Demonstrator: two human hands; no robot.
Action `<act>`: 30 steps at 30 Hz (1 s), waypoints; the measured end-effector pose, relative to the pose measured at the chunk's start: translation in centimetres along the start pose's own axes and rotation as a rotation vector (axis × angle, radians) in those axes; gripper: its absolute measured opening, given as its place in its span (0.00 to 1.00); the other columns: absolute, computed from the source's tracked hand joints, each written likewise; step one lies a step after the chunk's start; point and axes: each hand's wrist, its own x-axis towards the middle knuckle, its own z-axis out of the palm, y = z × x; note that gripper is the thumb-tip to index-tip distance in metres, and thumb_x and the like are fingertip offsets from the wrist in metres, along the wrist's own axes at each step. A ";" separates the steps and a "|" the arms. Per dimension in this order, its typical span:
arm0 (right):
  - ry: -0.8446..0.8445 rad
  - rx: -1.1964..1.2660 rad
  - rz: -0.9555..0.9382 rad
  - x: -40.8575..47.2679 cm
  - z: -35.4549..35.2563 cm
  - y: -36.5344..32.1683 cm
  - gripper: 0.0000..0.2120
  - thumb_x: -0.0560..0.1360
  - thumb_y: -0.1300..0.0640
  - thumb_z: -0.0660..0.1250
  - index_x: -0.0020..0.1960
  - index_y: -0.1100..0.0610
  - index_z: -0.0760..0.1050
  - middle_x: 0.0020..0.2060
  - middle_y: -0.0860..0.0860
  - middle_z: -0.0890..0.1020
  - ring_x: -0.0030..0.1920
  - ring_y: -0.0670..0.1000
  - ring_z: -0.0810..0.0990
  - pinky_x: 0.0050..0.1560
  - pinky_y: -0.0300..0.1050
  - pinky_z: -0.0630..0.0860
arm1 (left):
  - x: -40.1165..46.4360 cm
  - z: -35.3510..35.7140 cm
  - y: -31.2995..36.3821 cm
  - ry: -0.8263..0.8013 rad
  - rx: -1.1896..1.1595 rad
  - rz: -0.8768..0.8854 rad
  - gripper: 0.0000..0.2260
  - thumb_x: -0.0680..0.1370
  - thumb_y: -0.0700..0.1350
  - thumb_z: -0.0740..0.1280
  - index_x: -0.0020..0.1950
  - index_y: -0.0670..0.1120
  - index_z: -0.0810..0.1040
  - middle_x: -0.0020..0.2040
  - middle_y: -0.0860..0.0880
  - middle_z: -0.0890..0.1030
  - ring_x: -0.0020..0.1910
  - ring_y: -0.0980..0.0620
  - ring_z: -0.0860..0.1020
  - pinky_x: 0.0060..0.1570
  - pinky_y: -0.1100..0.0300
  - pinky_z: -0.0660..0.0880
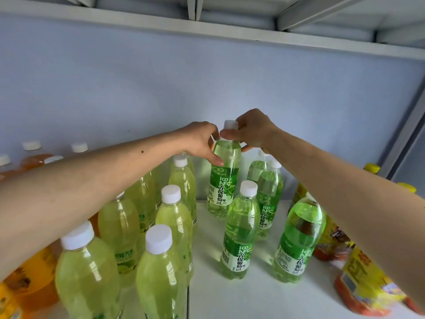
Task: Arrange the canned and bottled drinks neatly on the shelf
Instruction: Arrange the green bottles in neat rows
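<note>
Both hands [202,137] [250,130] holding upright green grape bottle [222,185], white shelf [253,295]

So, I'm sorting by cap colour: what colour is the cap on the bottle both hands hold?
White, on the green grape bottle; the head view shows its cap clearly.

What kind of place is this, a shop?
Probably a shop or stockroom shelf: rows of green bottles, orange bottles and yellow bottles stand on a white shelf, with another metal shelf above.

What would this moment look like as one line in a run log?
left hand: holds green grape bottle shoulder | right hand: grips its neck | bottle: upright on shelf | other bottles: standing
</note>
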 end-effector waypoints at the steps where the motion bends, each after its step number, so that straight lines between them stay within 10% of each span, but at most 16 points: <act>1: -0.005 -0.030 0.008 -0.1 0.3 0.3 0.20 0.70 0.43 0.75 0.51 0.58 0.80 0.45 0.54 0.85 0.39 0.54 0.86 0.26 0.39 0.76 | -0.1 -0.2 -0.1 -0.044 0.032 -0.007 0.34 0.65 0.55 0.79 0.65 0.46 0.71 0.57 0.50 0.80 0.53 0.50 0.78 0.56 0.55 0.76; 6: -0.036 -0.135 0.021 -0.6 3.0 2.4 0.22 0.69 0.45 0.75 0.48 0.65 0.79 0.42 0.59 0.85 0.39 0.57 0.86 0.41 0.49 0.81 | -0.5 -1.3 -0.5 -0.080 0.132 -0.018 0.35 0.66 0.56 0.78 0.68 0.47 0.70 0.62 0.50 0.79 0.56 0.50 0.78 0.59 0.53 0.75; 11: -0.089 -0.228 0.055 -1.0 4.1 4.0 0.20 0.70 0.44 0.74 0.41 0.60 0.74 0.33 0.55 0.79 0.31 0.53 0.80 0.29 0.41 0.69 | -0.8 -1.3 -0.6 -0.088 0.155 -0.016 0.32 0.67 0.55 0.78 0.66 0.47 0.72 0.62 0.50 0.78 0.56 0.50 0.78 0.57 0.55 0.76; 30: -0.092 -0.204 0.051 -1.9 2.6 4.0 0.20 0.67 0.44 0.76 0.42 0.62 0.79 0.34 0.56 0.78 0.35 0.52 0.74 0.33 0.42 0.67 | -0.6 -1.2 1.2 -0.108 0.186 0.013 0.30 0.67 0.55 0.78 0.65 0.47 0.73 0.59 0.52 0.80 0.55 0.51 0.78 0.57 0.53 0.76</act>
